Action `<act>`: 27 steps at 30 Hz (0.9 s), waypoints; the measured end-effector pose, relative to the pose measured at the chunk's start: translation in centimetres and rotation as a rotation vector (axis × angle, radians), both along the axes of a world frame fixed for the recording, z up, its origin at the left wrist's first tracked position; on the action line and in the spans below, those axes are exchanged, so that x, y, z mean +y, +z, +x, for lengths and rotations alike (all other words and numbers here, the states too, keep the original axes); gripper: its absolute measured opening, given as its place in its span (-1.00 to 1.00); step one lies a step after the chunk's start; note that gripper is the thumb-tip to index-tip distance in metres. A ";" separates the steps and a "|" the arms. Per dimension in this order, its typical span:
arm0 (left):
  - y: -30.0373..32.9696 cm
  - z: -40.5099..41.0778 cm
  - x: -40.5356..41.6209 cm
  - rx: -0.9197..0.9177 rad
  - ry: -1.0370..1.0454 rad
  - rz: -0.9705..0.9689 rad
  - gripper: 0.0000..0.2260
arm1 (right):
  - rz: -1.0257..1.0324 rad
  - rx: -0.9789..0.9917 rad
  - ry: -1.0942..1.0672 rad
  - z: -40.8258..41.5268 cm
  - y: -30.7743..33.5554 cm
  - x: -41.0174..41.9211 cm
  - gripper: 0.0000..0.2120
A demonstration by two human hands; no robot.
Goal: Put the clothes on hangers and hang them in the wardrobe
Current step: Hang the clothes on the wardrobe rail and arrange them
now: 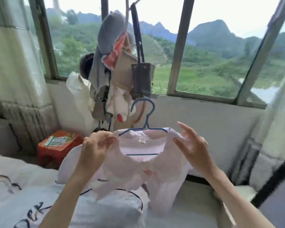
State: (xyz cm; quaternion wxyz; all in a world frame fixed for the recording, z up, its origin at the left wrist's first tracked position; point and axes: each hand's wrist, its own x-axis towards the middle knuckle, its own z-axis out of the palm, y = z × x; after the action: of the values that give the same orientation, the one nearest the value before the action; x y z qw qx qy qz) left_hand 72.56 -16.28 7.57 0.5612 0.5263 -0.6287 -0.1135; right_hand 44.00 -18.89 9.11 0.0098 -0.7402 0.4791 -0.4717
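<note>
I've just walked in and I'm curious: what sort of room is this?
Probably a bedroom in the countryside: patterned white bedding lies below, a pale pink collared garment sits on a blue wire hanger, and a wide metal-framed window shows green hills.

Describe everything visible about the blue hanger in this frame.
The blue hanger is thin, seemingly coated wire or plastic, with an open curved hook on top, sloping shoulders and a straight lower bar showing through the neckline. It stands upright inside a pale pink collared top, its shoulders tucked under the fabric. The left hand pinches the garment's shoulder; the right hand, fingers spread, touches the other shoulder. The hook hangs on nothing.
</note>
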 end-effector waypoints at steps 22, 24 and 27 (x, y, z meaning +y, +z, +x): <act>-2.0 -52.2 2.4 -0.183 -0.968 -0.069 -0.83 | 0.171 -0.016 -1.219 -35.7 -1.8 29.6 -0.73; -2.3 -55.5 3.3 -0.190 -1.058 -0.050 -0.81 | 0.241 0.024 -1.353 -36.5 -2.1 31.8 -0.66; -3.2 -60.2 5.0 -0.246 -1.169 -0.035 -0.80 | 0.300 -0.017 -1.484 -37.3 -2.8 34.7 -0.59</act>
State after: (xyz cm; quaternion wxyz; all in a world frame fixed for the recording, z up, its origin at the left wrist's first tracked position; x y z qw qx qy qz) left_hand 12.36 -11.31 4.41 0.3373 0.0930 -0.8762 -0.3314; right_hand 6.69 15.84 6.35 -0.2059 -0.2104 0.9107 -0.2897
